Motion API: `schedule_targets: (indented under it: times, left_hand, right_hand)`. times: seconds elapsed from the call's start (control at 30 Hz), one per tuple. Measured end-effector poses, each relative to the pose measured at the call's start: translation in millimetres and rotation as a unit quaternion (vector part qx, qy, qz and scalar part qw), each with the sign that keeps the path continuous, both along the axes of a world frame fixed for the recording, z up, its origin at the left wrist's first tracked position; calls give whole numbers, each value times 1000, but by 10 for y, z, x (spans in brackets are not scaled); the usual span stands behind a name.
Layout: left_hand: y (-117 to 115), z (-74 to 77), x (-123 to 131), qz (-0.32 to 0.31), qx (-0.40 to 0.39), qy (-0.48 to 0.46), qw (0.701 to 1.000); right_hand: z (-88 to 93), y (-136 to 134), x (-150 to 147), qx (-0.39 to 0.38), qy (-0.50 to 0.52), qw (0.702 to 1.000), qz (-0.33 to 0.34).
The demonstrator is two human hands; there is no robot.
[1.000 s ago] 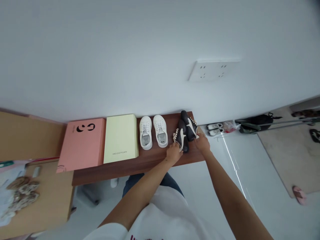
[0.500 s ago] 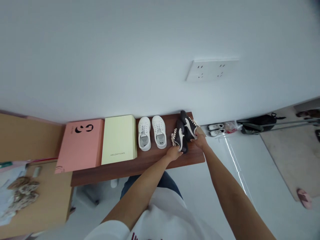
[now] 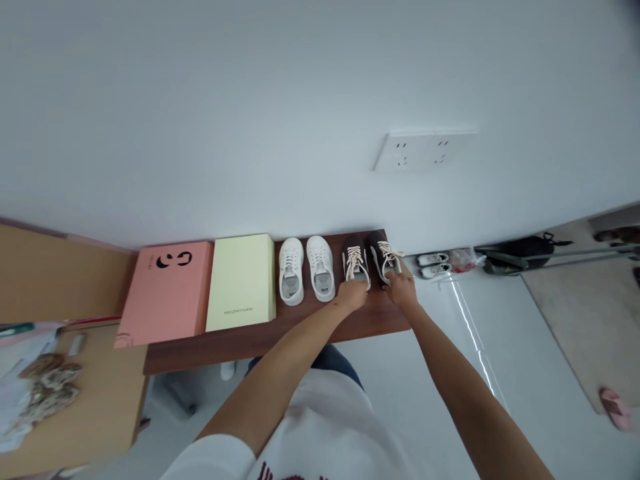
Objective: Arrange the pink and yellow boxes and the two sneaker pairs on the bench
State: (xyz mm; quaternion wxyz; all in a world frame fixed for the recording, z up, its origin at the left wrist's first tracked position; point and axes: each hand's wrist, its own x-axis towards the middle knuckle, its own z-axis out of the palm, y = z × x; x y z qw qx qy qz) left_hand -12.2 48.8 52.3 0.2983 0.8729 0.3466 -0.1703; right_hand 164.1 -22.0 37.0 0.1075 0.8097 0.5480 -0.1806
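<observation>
Two dark brown sneakers with cream laces stand side by side on a dark wooden shelf (image 3: 280, 341), soles down. My left hand (image 3: 353, 295) grips the heel of the left sneaker (image 3: 355, 259), and my right hand (image 3: 401, 289) grips the heel of the right sneaker (image 3: 384, 257). To their left stands a pair of white sneakers (image 3: 305, 270), also on the shelf. Farther left lie a pale yellow box (image 3: 241, 283) and a pink box (image 3: 165, 295), side by side.
A white wall rises behind the shelf, with a white socket plate (image 3: 425, 152). Below right, the white floor holds white shoes (image 3: 433, 265), a dark bag (image 3: 515, 257), a mat (image 3: 575, 333) and a pink slipper (image 3: 615, 408). A wooden desk (image 3: 100, 393) with papers stands at left.
The dark sneakers were tilted on their sides, leaning together. They now stand upright and apart, laces showing, with one hand at each heel.
</observation>
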Motion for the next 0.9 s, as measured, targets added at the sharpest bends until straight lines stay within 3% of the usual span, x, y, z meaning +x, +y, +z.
schedule_targets:
  times: [0.6,0.9]
  left_hand:
    - [231,-134,276,8,-22,29,999]
    - [170,-195,206,15,3,14,1000]
  right_hand:
    - [-108,181,-132,-24,-28,999,20]
    - [-66,192,-214,-25,-20,999,0]
